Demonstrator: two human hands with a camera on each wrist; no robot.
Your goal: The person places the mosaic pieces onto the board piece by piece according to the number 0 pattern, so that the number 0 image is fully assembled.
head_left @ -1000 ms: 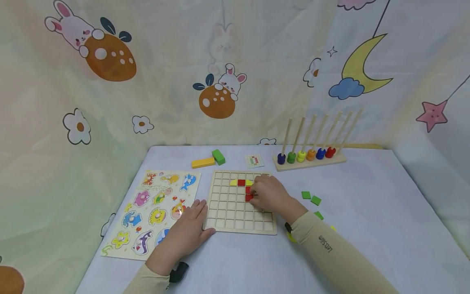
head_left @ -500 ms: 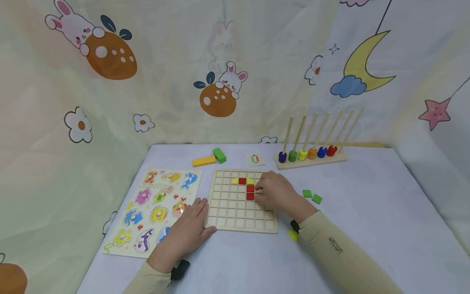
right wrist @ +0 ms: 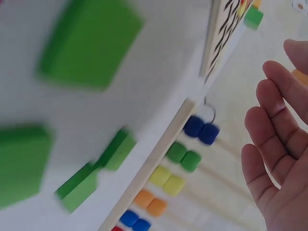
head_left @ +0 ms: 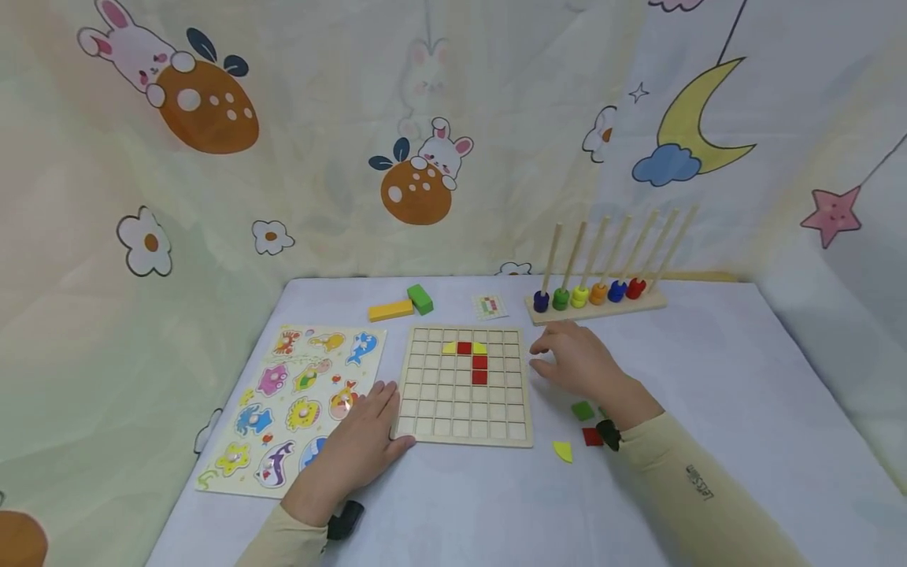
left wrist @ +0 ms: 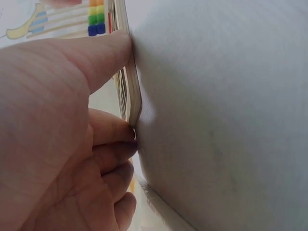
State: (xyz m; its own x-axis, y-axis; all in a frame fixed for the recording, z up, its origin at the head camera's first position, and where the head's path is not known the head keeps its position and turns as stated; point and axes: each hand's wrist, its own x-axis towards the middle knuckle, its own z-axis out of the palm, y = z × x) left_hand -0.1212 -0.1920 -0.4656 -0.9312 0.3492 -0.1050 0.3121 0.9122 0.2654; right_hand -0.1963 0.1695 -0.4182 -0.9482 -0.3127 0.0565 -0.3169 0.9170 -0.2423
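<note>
A wooden grid board (head_left: 439, 402) lies mid-table. In its upper cells sit several flat tiles: a red square (head_left: 464, 348) between two yellow quarter-round tiles (head_left: 449, 348), with two red squares below in a column. My left hand (head_left: 361, 433) rests at the board's near left corner, fingers straight along the left side. In the left wrist view its thumb (left wrist: 108, 53) touches the board's edge. My right hand (head_left: 584, 358) hovers just right of the board, fingers loosely bent, nothing between them. Under it, the right wrist view shows several green square tiles (right wrist: 91, 43).
Loose green (head_left: 583, 410), red (head_left: 592, 436) and yellow (head_left: 563, 451) tiles lie by the right wrist. A bead-and-peg stand (head_left: 602, 313) stands at back right. Behind the board are a pattern card (head_left: 490, 307), orange block (head_left: 390, 311) and green block (head_left: 420, 299). An animal puzzle (head_left: 248, 487) lies left.
My right hand has left the red tiles on the board and moved right, off the board. Red and yellow loose tiles have come into view. The left hand stays in place.
</note>
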